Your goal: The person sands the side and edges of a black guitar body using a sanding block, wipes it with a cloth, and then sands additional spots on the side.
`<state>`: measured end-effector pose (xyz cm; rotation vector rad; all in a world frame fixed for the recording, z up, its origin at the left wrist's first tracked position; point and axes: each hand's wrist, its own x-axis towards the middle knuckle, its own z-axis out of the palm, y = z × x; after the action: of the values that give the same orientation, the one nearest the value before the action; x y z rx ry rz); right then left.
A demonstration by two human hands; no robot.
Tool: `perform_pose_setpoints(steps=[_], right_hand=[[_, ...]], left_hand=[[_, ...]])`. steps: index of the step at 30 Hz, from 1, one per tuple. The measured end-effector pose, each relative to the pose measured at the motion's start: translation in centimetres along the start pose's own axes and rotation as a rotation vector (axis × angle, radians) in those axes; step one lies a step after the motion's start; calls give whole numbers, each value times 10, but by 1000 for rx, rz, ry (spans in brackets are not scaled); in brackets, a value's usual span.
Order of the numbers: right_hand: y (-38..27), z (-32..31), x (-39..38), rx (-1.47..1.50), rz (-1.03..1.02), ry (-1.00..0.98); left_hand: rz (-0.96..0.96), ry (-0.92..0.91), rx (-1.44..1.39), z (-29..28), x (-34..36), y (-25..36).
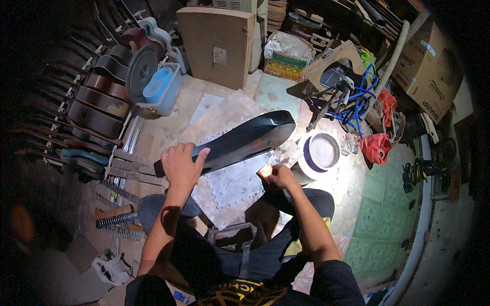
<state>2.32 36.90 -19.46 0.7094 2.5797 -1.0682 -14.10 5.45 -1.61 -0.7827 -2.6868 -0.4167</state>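
A glossy black guitar body [245, 136] rests on edge across my lap area, its rounded end pointing to the far right. My left hand [181, 166] is wrapped over its near left end, with the thumb along the top side. Just right of the guitar, apart from it, my right hand [283, 177] pinches a small folded orange-brown piece of sandpaper [265, 172]. Beyond the right hand stands a round white bucket [305, 167] with a pale basin [324, 151] on its top. The guitar's underside is hidden.
Foam mats and plastic sheeting [224, 191] lie under the guitar. Many guitar bodies [99, 109] are racked on the left, near a clear tub [168, 94]. A large cardboard panel [217, 48] stands ahead. Blue hose [360, 99] and a red bag [376, 148] sit on the right.
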Motion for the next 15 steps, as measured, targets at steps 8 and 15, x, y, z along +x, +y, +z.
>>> perform_pose_setpoints(steps=[8,15], right_hand=[[-25,-1,-3,285,101,-157],[-22,34,-2,242,133,68]], left_hand=[[153,-104,-152,4,13,16],[186,-165,-267,-5,18,16]])
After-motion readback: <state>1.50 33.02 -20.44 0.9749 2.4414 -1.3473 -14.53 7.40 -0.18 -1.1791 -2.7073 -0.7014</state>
